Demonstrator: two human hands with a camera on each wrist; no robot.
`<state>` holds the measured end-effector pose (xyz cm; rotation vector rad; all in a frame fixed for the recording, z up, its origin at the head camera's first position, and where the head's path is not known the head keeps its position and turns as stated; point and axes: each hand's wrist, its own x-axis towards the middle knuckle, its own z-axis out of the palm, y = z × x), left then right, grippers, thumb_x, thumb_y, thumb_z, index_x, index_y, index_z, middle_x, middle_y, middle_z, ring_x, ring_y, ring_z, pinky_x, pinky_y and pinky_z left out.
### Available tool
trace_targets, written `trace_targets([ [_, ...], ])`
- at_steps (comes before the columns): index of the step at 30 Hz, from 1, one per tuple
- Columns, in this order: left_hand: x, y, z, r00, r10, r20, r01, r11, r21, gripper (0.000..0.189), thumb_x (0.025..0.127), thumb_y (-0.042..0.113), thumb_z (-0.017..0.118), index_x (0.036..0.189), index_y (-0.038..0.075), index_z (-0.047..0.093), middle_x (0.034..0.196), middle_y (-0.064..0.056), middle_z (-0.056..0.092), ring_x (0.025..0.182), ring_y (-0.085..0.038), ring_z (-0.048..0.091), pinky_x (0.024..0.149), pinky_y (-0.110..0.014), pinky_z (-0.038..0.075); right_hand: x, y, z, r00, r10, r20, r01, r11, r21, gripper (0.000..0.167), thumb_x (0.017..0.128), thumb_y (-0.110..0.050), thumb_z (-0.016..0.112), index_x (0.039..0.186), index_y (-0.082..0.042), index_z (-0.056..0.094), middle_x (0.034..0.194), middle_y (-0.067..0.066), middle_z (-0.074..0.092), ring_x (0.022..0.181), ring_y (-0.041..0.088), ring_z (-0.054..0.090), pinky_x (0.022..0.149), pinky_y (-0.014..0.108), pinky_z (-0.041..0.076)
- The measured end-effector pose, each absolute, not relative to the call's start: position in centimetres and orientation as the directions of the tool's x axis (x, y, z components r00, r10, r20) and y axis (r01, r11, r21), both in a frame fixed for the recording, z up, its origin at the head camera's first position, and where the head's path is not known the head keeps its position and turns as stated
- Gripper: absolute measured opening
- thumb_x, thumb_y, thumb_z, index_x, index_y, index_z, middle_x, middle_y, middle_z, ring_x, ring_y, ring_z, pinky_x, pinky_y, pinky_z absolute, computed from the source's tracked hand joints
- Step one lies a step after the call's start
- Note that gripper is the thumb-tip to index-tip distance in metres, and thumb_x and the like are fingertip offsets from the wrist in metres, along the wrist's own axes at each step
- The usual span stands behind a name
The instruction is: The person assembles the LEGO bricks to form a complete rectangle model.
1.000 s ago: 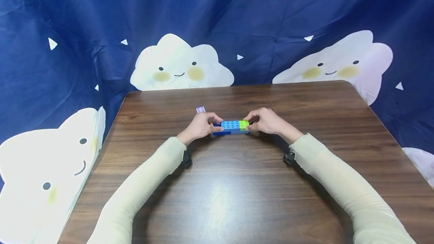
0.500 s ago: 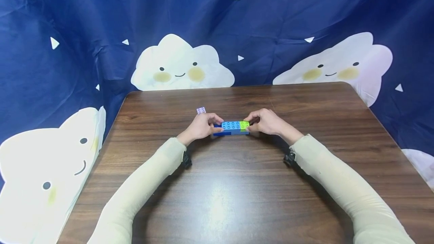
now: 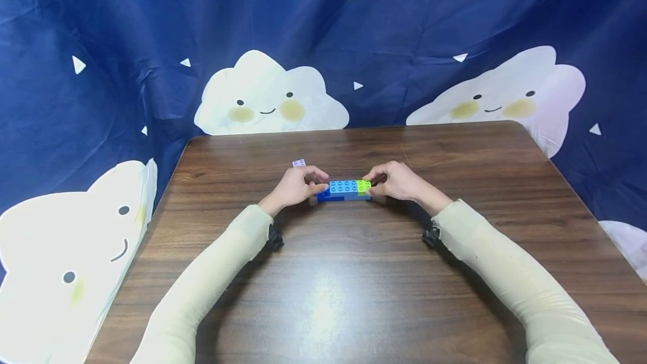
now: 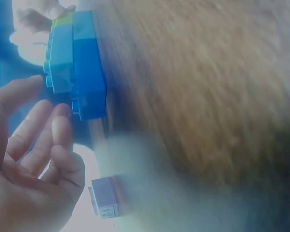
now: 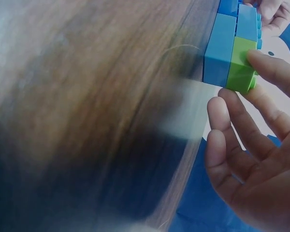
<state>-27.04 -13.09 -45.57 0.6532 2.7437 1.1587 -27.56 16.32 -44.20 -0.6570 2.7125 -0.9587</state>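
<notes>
Low on the table stands a two-layer row of toy building bricks. Its lower layer has a dark blue brick (image 4: 90, 79) at the left and a medium blue brick (image 5: 218, 50) at the right. On top sit a light blue brick (image 3: 343, 186) and, at the right end, a lime green brick (image 5: 240, 65). My right hand (image 3: 398, 181) pinches the green brick, thumb on its near side. Beside the row's left end my left hand (image 3: 292, 186) is loosely spread; in the left wrist view its fingertips are apart from the bricks. Studs show on the dark blue brick.
A small lavender brick (image 3: 299, 162) lies behind my left hand, partly covered by it in the head view. The brown wooden table (image 3: 323, 263) extends around the row. A dark blue curtain (image 3: 384, 27) with white clouds hangs behind the table's far edge.
My left hand has let go of the light blue brick's left end and drawn slightly left, uncovering more of the dark blue brick. The right hand and the row stay in place.
</notes>
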Motion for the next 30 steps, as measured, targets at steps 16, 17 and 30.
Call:
trace_targets([
  [16,-27.9,-15.2,-45.5,-0.939,0.315,0.134,0.317,0.651,0.689,0.025,0.089,0.023,0.075,0.109,0.009,0.074,0.090,-0.004,0.075,0.078,-0.017,0.063,0.066,-0.027,0.046,-27.5,16.5,-44.4,-0.886,-0.464,-0.024,-0.347,0.695,-0.630,0.029,0.079,-0.022,0.083,0.107,-0.017,0.078,0.099,0.004,0.077,0.087,0.016,0.069,0.075,0.030,0.052],
  [17,-27.9,-15.4,-45.5,-0.942,0.306,0.137,0.312,0.649,0.694,0.024,0.089,0.022,0.076,0.109,0.009,0.074,0.092,-0.005,0.075,0.078,-0.018,0.064,0.067,-0.027,0.047,-27.5,16.4,-44.4,-0.886,-0.463,-0.023,-0.347,0.695,-0.630,0.029,0.079,-0.023,0.083,0.107,-0.017,0.078,0.100,0.005,0.077,0.087,0.016,0.069,0.075,0.030,0.052],
  [30,-28.7,-17.2,-45.7,-0.972,0.199,0.121,0.223,0.646,0.730,0.020,0.087,0.018,0.077,0.104,0.008,0.074,0.094,-0.009,0.076,0.078,-0.021,0.066,0.061,-0.025,0.048,-27.4,16.4,-44.3,-0.888,-0.459,-0.020,-0.345,0.696,-0.630,0.029,0.078,-0.024,0.084,0.106,-0.018,0.078,0.099,0.004,0.078,0.087,0.017,0.070,0.076,0.031,0.053],
])
